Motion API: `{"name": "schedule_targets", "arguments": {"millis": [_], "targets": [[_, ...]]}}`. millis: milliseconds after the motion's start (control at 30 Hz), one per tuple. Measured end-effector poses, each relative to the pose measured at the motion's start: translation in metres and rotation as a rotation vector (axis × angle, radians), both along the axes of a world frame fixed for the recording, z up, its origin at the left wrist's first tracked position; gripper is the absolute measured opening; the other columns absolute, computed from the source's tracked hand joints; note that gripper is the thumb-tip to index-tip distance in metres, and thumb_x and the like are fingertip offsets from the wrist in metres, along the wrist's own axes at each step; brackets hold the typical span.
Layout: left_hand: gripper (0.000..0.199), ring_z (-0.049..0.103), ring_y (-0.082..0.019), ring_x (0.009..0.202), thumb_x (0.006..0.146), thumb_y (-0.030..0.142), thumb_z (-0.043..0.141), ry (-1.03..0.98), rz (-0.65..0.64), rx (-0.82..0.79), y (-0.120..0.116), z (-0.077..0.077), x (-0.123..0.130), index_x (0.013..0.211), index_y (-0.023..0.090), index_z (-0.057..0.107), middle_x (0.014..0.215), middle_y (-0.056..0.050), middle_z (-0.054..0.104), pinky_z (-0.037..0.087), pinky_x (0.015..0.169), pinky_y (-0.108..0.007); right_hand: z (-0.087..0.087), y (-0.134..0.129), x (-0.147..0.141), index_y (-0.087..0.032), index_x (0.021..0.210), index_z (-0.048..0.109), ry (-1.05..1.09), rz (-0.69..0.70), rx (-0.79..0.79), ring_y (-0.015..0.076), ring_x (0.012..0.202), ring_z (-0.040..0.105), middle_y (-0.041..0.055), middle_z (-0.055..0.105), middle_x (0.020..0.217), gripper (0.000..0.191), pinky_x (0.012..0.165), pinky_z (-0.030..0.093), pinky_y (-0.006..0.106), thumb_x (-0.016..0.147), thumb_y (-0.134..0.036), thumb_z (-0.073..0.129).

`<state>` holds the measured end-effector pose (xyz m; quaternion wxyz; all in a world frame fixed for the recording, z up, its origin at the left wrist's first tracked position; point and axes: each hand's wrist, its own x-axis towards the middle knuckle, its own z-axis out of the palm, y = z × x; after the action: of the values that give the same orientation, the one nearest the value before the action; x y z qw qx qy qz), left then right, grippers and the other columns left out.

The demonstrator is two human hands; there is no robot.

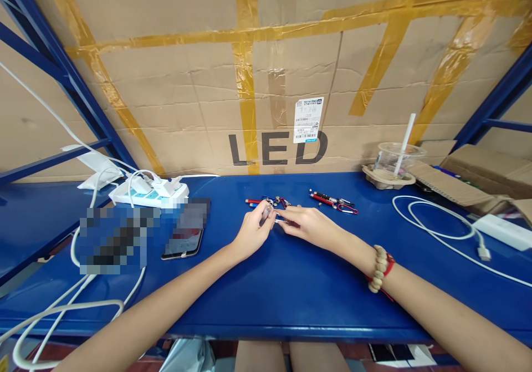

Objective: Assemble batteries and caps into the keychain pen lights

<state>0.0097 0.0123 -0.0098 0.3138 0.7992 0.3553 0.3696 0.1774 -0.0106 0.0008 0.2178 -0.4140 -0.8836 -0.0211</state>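
Observation:
My left hand [252, 230] is closed, its fingertips and thumb pinched around a small, shiny greyish piece that I cannot make out. My right hand [311, 227] meets it from the other side, fingers bent, with a thin silvery piece [279, 220] at its fingertips. Just behind the hands lie a red pen-like tube [252, 201], a small blue clip [272, 199] and several tiny round metal bits, partly hidden by the fingers. Behind the right hand are more slim tubes, red [321, 197] and black, beside a red carabiner clip [348, 208].
On the left of the blue table [266, 294] are a white power strip [143, 194] with plugs and cables, and a phone [183, 244]. A blurred patch hides another item. At right are a plastic cup [388, 161] with a straw, a white cable [432, 230] and an open cardboard box [490, 172].

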Motion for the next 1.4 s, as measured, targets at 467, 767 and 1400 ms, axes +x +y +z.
{"name": "schedule_targets", "arguments": {"millis": [467, 767, 1400], "targets": [[0.023, 0.039, -0.007, 0.054, 0.085, 0.031, 0.035, -0.059, -0.048, 0.007, -0.003, 0.001, 0.000, 0.067, 0.019, 0.031, 0.058, 0.005, 0.042, 0.032, 0.055, -0.019, 0.001, 0.000, -0.003, -0.016, 0.081, 0.056, 0.037, 0.032, 0.083, 0.0146, 0.059, 0.049, 0.0036, 0.051, 0.065, 0.025, 0.055, 0.037, 0.023, 0.089, -0.023, 0.033], [0.022, 0.034, -0.008, 0.053, 0.087, 0.039, 0.029, -0.009, -0.151, -0.147, -0.005, -0.001, 0.000, 0.078, 0.019, 0.033, 0.062, 0.005, 0.039, 0.030, 0.054, -0.021, 0.007, 0.002, 0.006, -0.017, 0.094, 0.056, 0.218, -0.096, 0.110, 0.0136, 0.061, 0.048, 0.0030, 0.050, 0.068, 0.030, 0.059, 0.038, 0.023, 0.091, -0.031, 0.030], [0.022, 0.042, -0.009, 0.055, 0.089, 0.033, 0.026, 0.022, -0.118, -0.059, -0.005, 0.001, 0.000, 0.085, 0.019, 0.043, 0.060, 0.004, 0.043, 0.035, 0.059, -0.021, 0.005, -0.002, 0.001, -0.019, 0.117, 0.047, 0.265, 0.000, 0.030, 0.0164, 0.081, 0.054, 0.0061, 0.054, 0.087, 0.033, 0.073, 0.045, 0.027, 0.092, -0.029, 0.029]]}}
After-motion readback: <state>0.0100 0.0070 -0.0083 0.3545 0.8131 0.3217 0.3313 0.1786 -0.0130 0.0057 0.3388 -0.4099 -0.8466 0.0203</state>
